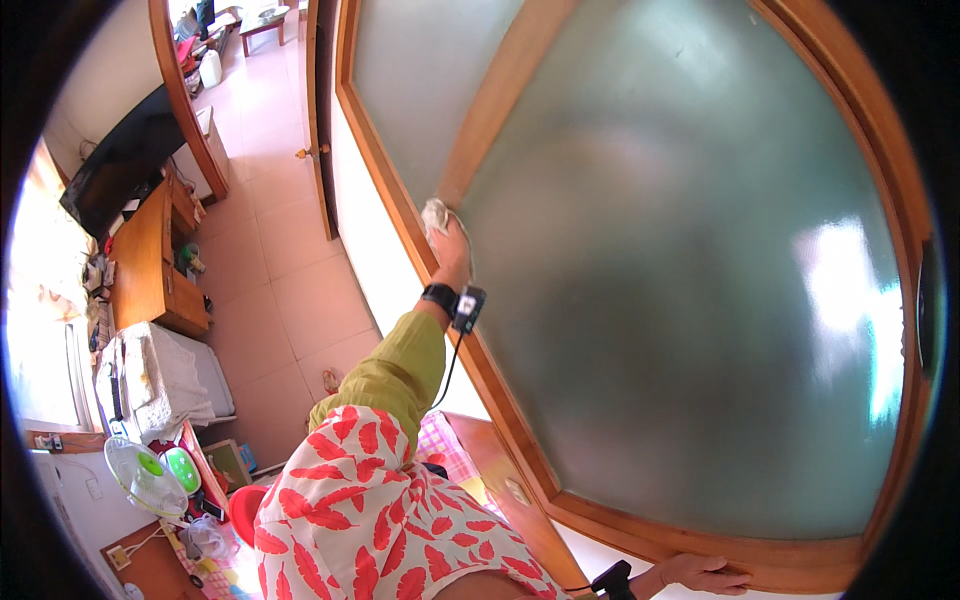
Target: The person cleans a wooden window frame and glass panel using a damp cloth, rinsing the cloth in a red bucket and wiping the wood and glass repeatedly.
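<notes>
My left hand (450,246), at the end of a green sleeve, holds a crumpled whitish cloth (435,216) against the wooden frame of a large frosted glass panel (675,300), where a wooden crossbar (487,112) meets it. A black wrist strap with a small cabled device sits on that wrist. At the lower right my right hand (701,574) lies on the bottom wooden rail (795,570), fingers extended and somewhat apart, with no loose object seen in it. Its wrist also bears a black strap. A garment with red feather prints covers my torso.
At the left are a wooden desk (142,262), a television (124,161), a cloth-covered appliance (150,382) and a fan (146,476). An open doorway and a door (322,127) with a handle stand at the top. A red round object (246,514) is beside my torso.
</notes>
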A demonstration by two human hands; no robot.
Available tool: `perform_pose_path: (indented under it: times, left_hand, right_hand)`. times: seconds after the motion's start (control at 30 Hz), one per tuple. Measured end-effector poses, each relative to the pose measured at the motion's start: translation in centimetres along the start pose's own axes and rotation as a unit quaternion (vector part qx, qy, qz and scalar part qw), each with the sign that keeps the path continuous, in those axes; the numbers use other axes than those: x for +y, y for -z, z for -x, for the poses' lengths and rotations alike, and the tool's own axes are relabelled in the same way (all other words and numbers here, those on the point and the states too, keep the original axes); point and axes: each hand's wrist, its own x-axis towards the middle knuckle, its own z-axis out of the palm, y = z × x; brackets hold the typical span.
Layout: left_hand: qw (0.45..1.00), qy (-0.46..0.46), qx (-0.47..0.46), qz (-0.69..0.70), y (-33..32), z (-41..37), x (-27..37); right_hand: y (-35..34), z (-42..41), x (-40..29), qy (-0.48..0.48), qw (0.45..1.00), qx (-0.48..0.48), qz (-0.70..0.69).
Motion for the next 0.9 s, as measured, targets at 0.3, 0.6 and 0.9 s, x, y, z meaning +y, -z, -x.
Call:
perform_pose_path:
  times: [0.3,0.6,0.9]
  left_hand:
    - [0.994,-0.067,-0.080,-0.038,-0.4,12.2,0.5]
    - [0.788,-0.554,-0.249,-0.103,-4.9,15.5,21.9]
    - [0.724,-0.656,-0.209,-0.043,-12.5,9.2,35.6]
  right_hand:
    - [-0.9,1.3,1.2,-0.020,0.999,-0.009,0.040]
    - [-0.1,0.6,0.1,-0.012,1.000,0.000,0.022]
    - [1.0,0.9,0.2,-0.044,0.999,-0.005,0.026]
